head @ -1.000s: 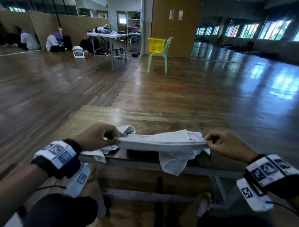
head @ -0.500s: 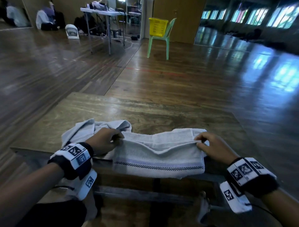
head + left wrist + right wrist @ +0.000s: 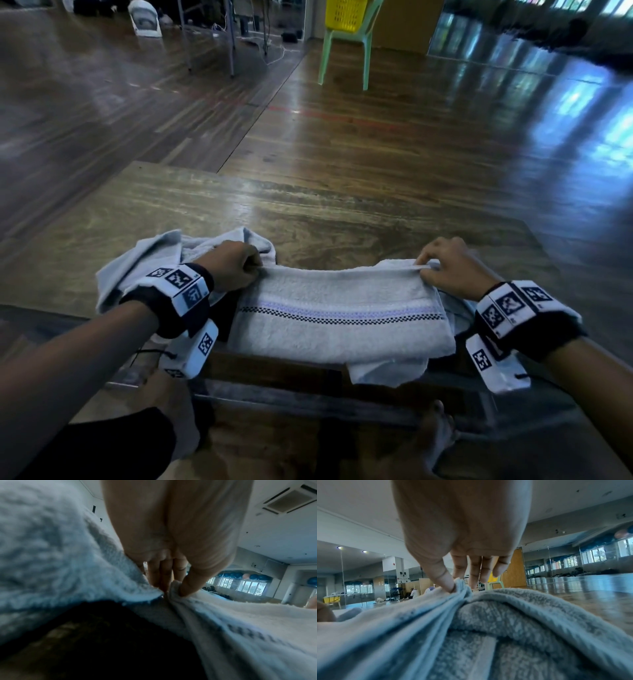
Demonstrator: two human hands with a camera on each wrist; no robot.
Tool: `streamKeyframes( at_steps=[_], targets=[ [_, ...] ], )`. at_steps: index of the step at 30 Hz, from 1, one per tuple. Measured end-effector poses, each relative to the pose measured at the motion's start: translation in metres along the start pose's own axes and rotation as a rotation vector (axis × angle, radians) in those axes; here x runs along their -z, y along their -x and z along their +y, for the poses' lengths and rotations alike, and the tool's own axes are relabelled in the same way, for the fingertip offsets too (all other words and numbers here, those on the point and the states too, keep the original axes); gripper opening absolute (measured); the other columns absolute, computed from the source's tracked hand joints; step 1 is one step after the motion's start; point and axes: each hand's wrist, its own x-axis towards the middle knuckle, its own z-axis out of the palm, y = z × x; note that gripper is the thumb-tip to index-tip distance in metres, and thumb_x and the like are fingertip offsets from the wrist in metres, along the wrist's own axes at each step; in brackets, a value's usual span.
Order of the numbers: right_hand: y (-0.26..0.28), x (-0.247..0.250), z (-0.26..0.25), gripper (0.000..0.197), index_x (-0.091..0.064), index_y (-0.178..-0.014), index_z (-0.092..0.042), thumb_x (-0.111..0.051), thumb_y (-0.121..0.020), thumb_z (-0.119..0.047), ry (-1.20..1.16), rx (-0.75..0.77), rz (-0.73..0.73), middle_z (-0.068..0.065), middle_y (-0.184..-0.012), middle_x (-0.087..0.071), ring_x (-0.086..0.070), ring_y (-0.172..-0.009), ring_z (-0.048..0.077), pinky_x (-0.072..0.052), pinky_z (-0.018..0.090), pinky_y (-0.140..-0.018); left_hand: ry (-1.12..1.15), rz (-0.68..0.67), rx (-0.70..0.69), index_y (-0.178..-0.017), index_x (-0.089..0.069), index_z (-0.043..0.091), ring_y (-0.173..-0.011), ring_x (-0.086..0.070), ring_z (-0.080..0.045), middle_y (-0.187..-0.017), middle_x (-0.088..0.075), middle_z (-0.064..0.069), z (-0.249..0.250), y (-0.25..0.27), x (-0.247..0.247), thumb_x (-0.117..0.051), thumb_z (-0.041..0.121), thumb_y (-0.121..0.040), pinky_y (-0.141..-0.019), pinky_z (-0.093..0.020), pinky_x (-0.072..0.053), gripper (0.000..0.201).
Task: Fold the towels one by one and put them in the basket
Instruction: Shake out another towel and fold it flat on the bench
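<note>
A pale grey towel (image 3: 339,308) with a purple stripe and a black checked line lies folded on the near edge of the wooden table (image 3: 308,212). My left hand (image 3: 236,263) pinches its far left corner (image 3: 175,591) between thumb and fingers. My right hand (image 3: 442,270) pinches the far right corner (image 3: 458,586) the same way. The towel's front hangs slightly over the table edge. A second, crumpled towel (image 3: 154,253) lies under my left wrist. The yellow basket (image 3: 346,13) sits on a green chair far across the room.
The green chair (image 3: 346,48) stands on the shiny wooden floor straight ahead. A folding table's legs (image 3: 229,37) and a white object (image 3: 145,19) are at the far left. More towel cloth (image 3: 387,371) sticks out under the folded one at the front right.
The towel was held stretched in the air, then laid down on the table folded in half. Both hands lowered with it and keep pinching its far corners.
</note>
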Motion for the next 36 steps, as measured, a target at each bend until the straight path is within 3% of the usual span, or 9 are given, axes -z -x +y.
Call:
streamKeyframes(
  at_steps=[4, 8, 11, 15, 19, 27, 31, 36],
  targets=[
    [-0.003, 0.002, -0.001, 0.015, -0.069, -0.094, -0.026, -0.058, -0.084, -0.026, 0.063, 0.007, -0.028, -0.001, -0.114, -0.064, -0.045, -0.12, 0.023, -0.033, 0.046, -0.1, 0.0, 0.021, -0.018, -0.092, -0.071, 0.01, -0.085, -0.063, -0.025, -0.092, -0.072, -0.01, 0.001, 0.001, 0.004, -0.058, 0.016, -0.085, -0.071, -0.026, -0.043, 0.015],
    [0.008, 0.006, -0.002, 0.017, -0.07, -0.098, -0.027, -0.058, -0.085, -0.027, 0.09, 0.04, 0.067, -0.005, -0.114, -0.064, -0.046, -0.118, 0.018, -0.026, 0.039, -0.093, 0.04, 0.094, -0.02, -0.094, -0.072, 0.008, -0.088, -0.063, -0.024, -0.095, -0.072, -0.009, 0.006, 0.013, 0.012, -0.064, 0.015, -0.083, -0.066, -0.021, -0.034, 0.015],
    [0.024, 0.015, -0.004, 0.018, -0.071, -0.099, -0.024, -0.06, -0.086, -0.026, 0.076, 0.077, 0.151, -0.007, -0.113, -0.065, -0.05, -0.115, 0.015, -0.024, 0.034, -0.085, 0.08, 0.183, -0.055, -0.095, -0.074, 0.009, -0.087, -0.065, -0.021, -0.094, -0.073, -0.007, 0.005, 0.029, 0.019, -0.069, 0.015, -0.081, -0.069, -0.02, -0.039, 0.016],
    [0.047, 0.023, -0.005, 0.016, -0.071, -0.097, -0.022, -0.063, -0.084, -0.023, 0.013, 0.101, 0.192, -0.004, -0.108, -0.067, -0.053, -0.111, 0.017, -0.03, 0.039, -0.091, 0.146, 0.278, -0.102, -0.086, -0.075, 0.012, -0.074, -0.063, -0.017, -0.082, -0.073, -0.005, 0.006, 0.054, 0.021, -0.071, 0.011, -0.078, -0.062, -0.022, -0.043, 0.009],
    [0.06, 0.023, -0.007, 0.014, -0.07, -0.096, -0.023, -0.063, -0.084, -0.021, 0.002, 0.105, 0.188, -0.003, -0.106, -0.067, -0.054, -0.111, 0.019, -0.033, 0.043, -0.096, 0.159, 0.339, -0.137, -0.079, -0.074, 0.014, -0.071, -0.064, -0.021, -0.076, -0.071, -0.003, 0.008, 0.071, 0.015, -0.072, 0.011, -0.077, -0.065, -0.038, -0.052, 0.005],
    [0.048, 0.022, -0.014, 0.017, -0.066, -0.102, -0.026, -0.054, -0.089, -0.027, 0.133, 0.087, 0.096, -0.005, -0.119, -0.059, -0.046, -0.12, 0.017, -0.03, 0.039, -0.095, 0.156, 0.358, -0.143, -0.083, -0.076, 0.01, -0.075, -0.065, -0.025, -0.079, -0.073, -0.007, 0.009, 0.071, 0.009, -0.07, 0.008, -0.077, -0.068, -0.041, -0.052, 0.009],
    [0.027, 0.021, -0.015, 0.021, -0.064, -0.108, -0.027, -0.051, -0.092, -0.028, 0.155, 0.053, 0.019, -0.004, -0.126, -0.055, -0.039, -0.126, 0.019, -0.025, 0.04, -0.099, 0.164, 0.376, -0.159, -0.081, -0.076, 0.011, -0.068, -0.063, -0.023, -0.075, -0.072, -0.006, 0.003, 0.064, 0.006, -0.069, 0.006, -0.077, -0.062, -0.035, -0.05, 0.01],
    [0.006, 0.013, -0.015, 0.014, -0.069, -0.088, -0.035, -0.056, -0.088, -0.028, 0.112, 0.065, -0.057, -0.007, -0.114, -0.063, -0.048, -0.119, 0.019, -0.026, 0.04, -0.095, 0.208, 0.392, -0.144, -0.088, -0.075, 0.01, -0.074, -0.065, -0.019, -0.082, -0.073, -0.005, -0.005, 0.061, -0.002, -0.069, 0.005, -0.077, -0.066, -0.031, -0.05, 0.013]
  ],
)
